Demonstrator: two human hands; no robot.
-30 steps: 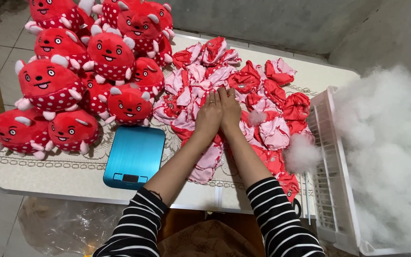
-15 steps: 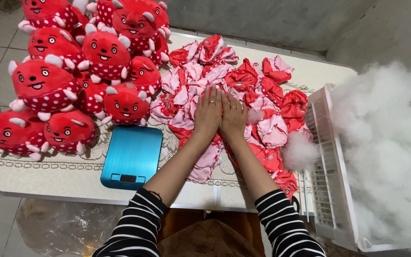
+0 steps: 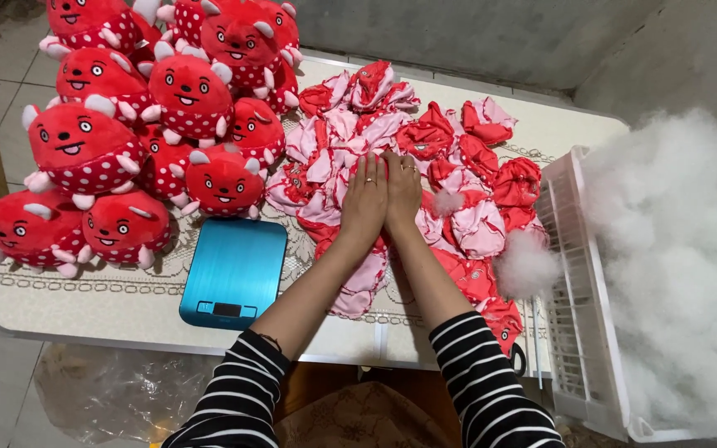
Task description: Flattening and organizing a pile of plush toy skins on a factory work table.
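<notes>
The tabletop (image 3: 85, 299) (cream, lace-patterned) carries red plush toys (image 3: 126, 141) at ten o'clock, a blue scale (image 3: 234, 272) at seven, unstuffed red-pink skins (image 3: 425, 166) at centre.

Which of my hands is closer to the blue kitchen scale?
Left. The left hand lies flat on the unstuffed toy skins, up and right of the blue kitchen scale; the right hand lies beside it, farther away.

Unstuffed toy skins (image 3: 350, 158) — red and pink, limp, crumpled — heaped flat at mid-table
</notes>
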